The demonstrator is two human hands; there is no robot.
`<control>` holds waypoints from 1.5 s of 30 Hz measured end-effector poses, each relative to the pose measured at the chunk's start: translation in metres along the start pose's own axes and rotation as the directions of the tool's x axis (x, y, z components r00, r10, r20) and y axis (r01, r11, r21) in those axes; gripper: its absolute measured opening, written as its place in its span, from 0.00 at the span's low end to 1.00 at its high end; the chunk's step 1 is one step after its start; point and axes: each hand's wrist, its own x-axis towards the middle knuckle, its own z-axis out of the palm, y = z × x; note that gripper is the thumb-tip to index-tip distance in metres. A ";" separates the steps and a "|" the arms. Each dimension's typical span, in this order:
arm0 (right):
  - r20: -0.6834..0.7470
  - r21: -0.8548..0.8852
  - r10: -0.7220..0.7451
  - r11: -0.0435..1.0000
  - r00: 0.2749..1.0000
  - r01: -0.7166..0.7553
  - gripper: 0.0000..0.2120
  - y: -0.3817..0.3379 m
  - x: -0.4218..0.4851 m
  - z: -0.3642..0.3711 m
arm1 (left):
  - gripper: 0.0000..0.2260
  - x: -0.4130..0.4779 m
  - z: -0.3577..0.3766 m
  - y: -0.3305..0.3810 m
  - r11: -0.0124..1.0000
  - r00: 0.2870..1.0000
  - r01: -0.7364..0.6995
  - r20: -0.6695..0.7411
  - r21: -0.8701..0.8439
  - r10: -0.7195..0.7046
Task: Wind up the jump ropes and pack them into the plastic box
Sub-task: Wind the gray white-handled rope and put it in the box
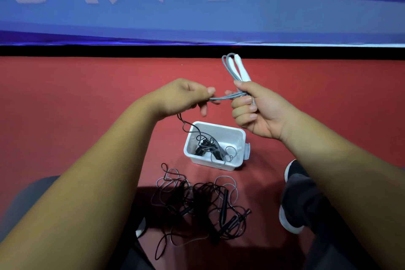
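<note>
Grey jump rope (229, 68) is mid-winding: the right hand (258, 114) curls its fingers round the white handles (242, 70) and loops, while the left hand (184, 96) pinches the loose strand. Next, likely, wrap the tail and lower the bundle into the plastic box (217, 163) below (1 rope already inside). Red floor (87, 85) carries black tangled ropes (197, 199), with a blue banner (197, 17) behind.

red floor (87, 116) bears plastic box (232, 136), tangled ropes (197, 204).
</note>
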 end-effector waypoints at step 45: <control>0.207 -0.553 0.654 0.692 0.727 -0.465 0.06 0.037 -0.005 -0.015 | 0.09 0.008 0.009 0.007 0.974 0.978 -0.131 0.137 -0.185 0.157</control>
